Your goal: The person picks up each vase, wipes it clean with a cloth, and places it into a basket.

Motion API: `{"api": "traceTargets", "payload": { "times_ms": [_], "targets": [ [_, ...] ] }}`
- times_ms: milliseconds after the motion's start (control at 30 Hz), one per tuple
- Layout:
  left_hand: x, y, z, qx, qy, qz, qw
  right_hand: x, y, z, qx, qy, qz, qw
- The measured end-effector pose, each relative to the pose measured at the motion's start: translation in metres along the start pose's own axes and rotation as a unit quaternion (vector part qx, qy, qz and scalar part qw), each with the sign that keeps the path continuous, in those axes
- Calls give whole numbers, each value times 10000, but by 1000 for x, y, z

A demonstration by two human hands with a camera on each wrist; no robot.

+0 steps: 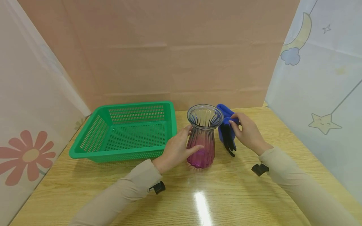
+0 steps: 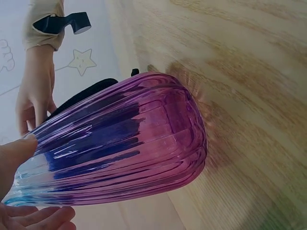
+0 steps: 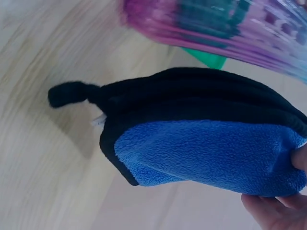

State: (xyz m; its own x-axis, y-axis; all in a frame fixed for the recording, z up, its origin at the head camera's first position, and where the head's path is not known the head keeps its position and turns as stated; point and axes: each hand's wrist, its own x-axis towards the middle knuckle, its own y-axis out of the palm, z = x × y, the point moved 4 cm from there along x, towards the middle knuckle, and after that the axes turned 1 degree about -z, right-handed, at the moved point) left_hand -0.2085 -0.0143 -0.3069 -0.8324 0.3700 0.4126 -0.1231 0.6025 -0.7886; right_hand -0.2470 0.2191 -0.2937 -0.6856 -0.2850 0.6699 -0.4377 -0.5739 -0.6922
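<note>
A ribbed glass vase [image 1: 205, 142] stands upright in the middle of the head view, smoky at its flared rim and pink-purple toward the base. My left hand [image 1: 176, 150] grips it from the left, thumb across the front and fingers round the far side. Just right of the vase, my right hand [image 1: 250, 132] pinches the upper end of a folded blue cloth [image 3: 206, 153] between thumb and fingers. This fuzzy cloth has black edging and a black hanging loop [image 3: 67, 94] at its lower end. Through the glass, its blue shows in the left wrist view.
To the left of the vase sits a green plastic basket [image 1: 121, 153] with slotted walls. Everything stands on a wood-grain table [image 1: 175, 201]. A tan backdrop [image 1: 169, 62] rises behind, with pale printed sheets [image 1: 325, 94] along both sides.
</note>
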Motion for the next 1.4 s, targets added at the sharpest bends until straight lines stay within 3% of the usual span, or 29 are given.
{"api": "traceTargets", "payload": {
  "times_ms": [300,633,1167,1400],
  "targets": [
    [0,2,1,-91,-5,-2,10000,3,-12,16,454,-103,-441,9979],
    [0,3,2,-143,-69,39,9999,4,-21,32,449,-373,-825,9949],
    [1,2,3,-113,14,-37,9999,10,-36,34,1250,213,-801,9887],
    [1,2,3,-124,60,-69,9999,10,-29,39,1504,122,-628,9866]
  ]
}}
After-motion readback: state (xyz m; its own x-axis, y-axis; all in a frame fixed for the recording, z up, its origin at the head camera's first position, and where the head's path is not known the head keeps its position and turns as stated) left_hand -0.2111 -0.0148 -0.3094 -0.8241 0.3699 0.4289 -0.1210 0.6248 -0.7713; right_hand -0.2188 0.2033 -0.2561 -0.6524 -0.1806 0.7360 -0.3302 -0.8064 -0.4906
